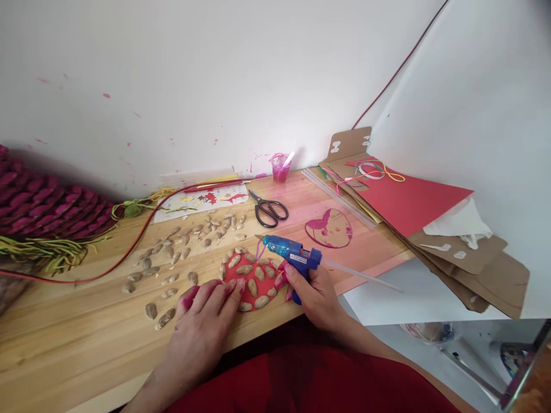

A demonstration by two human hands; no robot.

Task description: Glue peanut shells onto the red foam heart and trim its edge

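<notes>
My right hand [318,295] is wrapped round the handle of a blue glue gun [286,249], its nozzle pointing left and a clear glue stick [365,275] sticking out of its back. Below the nozzle lies a red piece [244,295], apparently heart-shaped, with peanuts in their shells around its rim and across its middle. At its left edge my left hand [209,307] has its fingers pressed together; whatever is under the fingertips is hidden. Loose peanuts [170,252] are scattered over the wooden table to the left and behind.
Black-handled scissors [267,212] and a brown cardboard heart [329,228] lie behind the glue gun. A pink cup [279,169] stands by the wall. Red paper [413,198] and cardboard pieces [486,275] are stacked right. A red cable [142,229] crosses the left side near a purple pinecone-like object [51,201].
</notes>
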